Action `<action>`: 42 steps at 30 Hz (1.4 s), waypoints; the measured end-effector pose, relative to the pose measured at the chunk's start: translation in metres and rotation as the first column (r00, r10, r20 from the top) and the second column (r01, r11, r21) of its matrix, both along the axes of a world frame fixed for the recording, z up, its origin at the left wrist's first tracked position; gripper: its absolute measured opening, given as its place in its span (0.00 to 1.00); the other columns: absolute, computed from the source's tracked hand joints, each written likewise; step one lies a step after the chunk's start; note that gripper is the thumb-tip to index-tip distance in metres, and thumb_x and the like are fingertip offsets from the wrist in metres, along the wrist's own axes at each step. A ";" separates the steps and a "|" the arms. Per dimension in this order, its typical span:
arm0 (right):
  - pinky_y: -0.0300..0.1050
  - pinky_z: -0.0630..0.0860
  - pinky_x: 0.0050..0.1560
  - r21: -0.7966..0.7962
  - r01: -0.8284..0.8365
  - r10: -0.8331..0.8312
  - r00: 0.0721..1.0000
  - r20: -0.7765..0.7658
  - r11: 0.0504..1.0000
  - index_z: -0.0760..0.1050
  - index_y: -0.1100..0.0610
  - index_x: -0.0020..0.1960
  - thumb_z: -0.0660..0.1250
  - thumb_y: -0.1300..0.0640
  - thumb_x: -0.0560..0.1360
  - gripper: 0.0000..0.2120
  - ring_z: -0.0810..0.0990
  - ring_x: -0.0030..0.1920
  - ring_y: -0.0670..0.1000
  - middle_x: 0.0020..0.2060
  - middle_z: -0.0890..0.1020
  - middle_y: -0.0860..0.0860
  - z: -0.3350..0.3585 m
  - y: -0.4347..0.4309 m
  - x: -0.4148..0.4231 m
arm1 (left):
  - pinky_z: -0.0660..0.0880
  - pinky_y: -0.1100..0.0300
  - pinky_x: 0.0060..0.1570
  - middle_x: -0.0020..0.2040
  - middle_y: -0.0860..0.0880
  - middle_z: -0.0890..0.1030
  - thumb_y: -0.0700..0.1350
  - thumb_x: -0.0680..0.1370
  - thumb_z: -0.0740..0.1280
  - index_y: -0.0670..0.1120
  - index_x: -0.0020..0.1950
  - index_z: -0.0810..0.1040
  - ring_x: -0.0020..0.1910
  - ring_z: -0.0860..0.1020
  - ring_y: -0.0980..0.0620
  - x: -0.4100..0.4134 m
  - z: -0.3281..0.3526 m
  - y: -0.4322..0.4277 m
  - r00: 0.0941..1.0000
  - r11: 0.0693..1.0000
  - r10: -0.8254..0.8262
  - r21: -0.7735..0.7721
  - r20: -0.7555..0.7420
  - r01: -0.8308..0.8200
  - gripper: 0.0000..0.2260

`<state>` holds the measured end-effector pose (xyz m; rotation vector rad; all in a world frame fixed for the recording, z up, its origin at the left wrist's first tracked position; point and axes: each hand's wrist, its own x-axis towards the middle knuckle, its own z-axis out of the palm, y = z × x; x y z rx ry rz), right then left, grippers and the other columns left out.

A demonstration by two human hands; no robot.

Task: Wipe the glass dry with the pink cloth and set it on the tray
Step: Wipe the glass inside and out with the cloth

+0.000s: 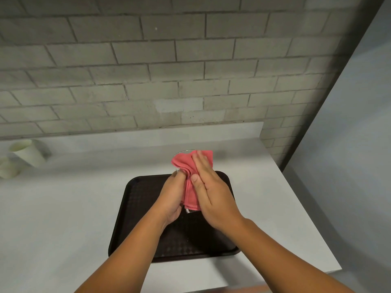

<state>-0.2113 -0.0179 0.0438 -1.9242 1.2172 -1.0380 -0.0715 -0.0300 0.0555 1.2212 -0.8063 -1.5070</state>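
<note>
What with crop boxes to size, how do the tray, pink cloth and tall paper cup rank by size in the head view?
1. tray
2. pink cloth
3. tall paper cup
The cloth is held nearer the camera, so its lead over the cup is unsure.

wall: grey brick (148, 60) | counter: pale grey (63, 208) | 2 pale cups (27, 152) far left | side wall: plain (349, 144)
</note>
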 end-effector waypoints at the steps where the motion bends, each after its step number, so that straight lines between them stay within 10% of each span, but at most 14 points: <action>1: 0.37 0.57 0.88 0.011 -0.006 0.006 1.000 0.022 1.000 0.53 0.28 0.87 0.52 0.41 0.91 0.26 0.56 0.86 0.30 0.87 0.58 0.28 -0.001 -0.001 -0.002 | 0.81 0.35 0.73 0.69 0.35 0.88 0.56 0.90 0.65 0.41 0.74 0.83 0.67 0.88 0.38 0.000 0.001 0.001 1.000 1.000 -0.004 0.004 0.005 0.004 0.22; 6: 0.53 0.81 0.76 0.233 0.051 -0.122 0.947 0.298 0.971 0.73 0.34 0.80 0.54 0.47 0.93 0.19 0.86 0.69 0.45 0.69 0.87 0.43 0.010 -0.010 -0.004 | 0.90 0.49 0.51 0.55 0.37 0.92 0.59 0.89 0.67 0.43 0.60 0.91 0.53 0.93 0.41 -0.001 0.001 0.003 0.999 0.999 -0.028 -0.017 -0.036 0.028 0.21; 10: 0.34 0.57 0.86 -0.004 0.011 -0.010 0.995 0.097 1.000 0.56 0.24 0.84 0.53 0.42 0.91 0.24 0.57 0.88 0.36 0.85 0.60 0.25 0.011 0.010 0.010 | 0.88 0.52 0.42 0.59 0.39 0.93 0.58 0.91 0.62 0.47 0.63 0.89 0.52 0.93 0.45 -0.005 0.001 0.002 0.999 0.999 0.045 0.001 -0.027 -0.045 0.20; 15: 0.42 0.82 0.72 0.269 0.023 -0.133 0.907 0.399 0.963 0.75 0.36 0.80 0.56 0.48 0.93 0.19 0.87 0.69 0.45 0.66 0.88 0.43 0.013 -0.002 0.000 | 0.87 0.49 0.48 0.49 0.44 0.93 0.65 0.84 0.67 0.54 0.47 0.94 0.49 0.93 0.44 -0.005 0.006 0.009 0.999 0.998 0.014 -0.052 -0.048 -0.017 0.21; 20: 0.43 0.61 0.88 0.072 0.003 -0.021 0.969 0.247 0.997 0.64 0.28 0.83 0.56 0.45 0.91 0.22 0.62 0.88 0.39 0.86 0.66 0.33 0.015 0.014 0.009 | 0.87 0.45 0.57 0.57 0.39 0.92 0.54 0.91 0.62 0.48 0.58 0.90 0.62 0.90 0.37 -0.001 0.005 0.005 0.997 0.998 0.062 -0.025 -0.044 -0.063 0.18; 25: 0.50 0.81 0.75 0.257 0.056 -0.151 0.918 0.367 0.965 0.76 0.39 0.79 0.55 0.50 0.93 0.18 0.86 0.71 0.48 0.69 0.87 0.47 0.022 0.000 0.002 | 0.86 0.42 0.60 0.54 0.40 0.93 0.64 0.88 0.63 0.52 0.54 0.94 0.56 0.92 0.39 -0.004 0.006 0.012 0.999 0.998 -0.023 -0.053 -0.044 0.021 0.24; 29: 0.33 0.60 0.85 0.074 0.035 -0.046 0.986 0.157 0.997 0.62 0.38 0.87 0.56 0.45 0.91 0.25 0.62 0.85 0.33 0.84 0.63 0.27 0.014 0.019 0.008 | 0.89 0.48 0.53 0.59 0.39 0.92 0.59 0.91 0.61 0.51 0.58 0.93 0.58 0.92 0.43 0.001 0.003 0.009 0.999 0.999 0.010 -0.042 -0.049 -0.012 0.21; 36: 0.33 0.60 0.85 0.079 0.045 -0.056 0.989 0.138 0.996 0.58 0.43 0.90 0.57 0.46 0.91 0.27 0.60 0.86 0.35 0.88 0.63 0.38 0.017 0.018 0.008 | 0.85 0.39 0.65 0.65 0.35 0.90 0.62 0.84 0.67 0.44 0.69 0.87 0.61 0.90 0.39 -0.002 0.006 0.008 0.997 0.999 0.053 -0.008 -0.049 -0.054 0.25; 42: 0.45 0.75 0.81 0.200 0.033 -0.088 0.958 0.273 0.979 0.60 0.39 0.89 0.56 0.47 0.93 0.25 0.79 0.76 0.38 0.80 0.78 0.42 0.027 0.018 0.007 | 0.86 0.42 0.64 0.60 0.40 0.92 0.64 0.83 0.68 0.50 0.62 0.92 0.61 0.91 0.40 -0.004 0.011 0.010 1.000 1.000 0.015 -0.026 -0.023 -0.016 0.22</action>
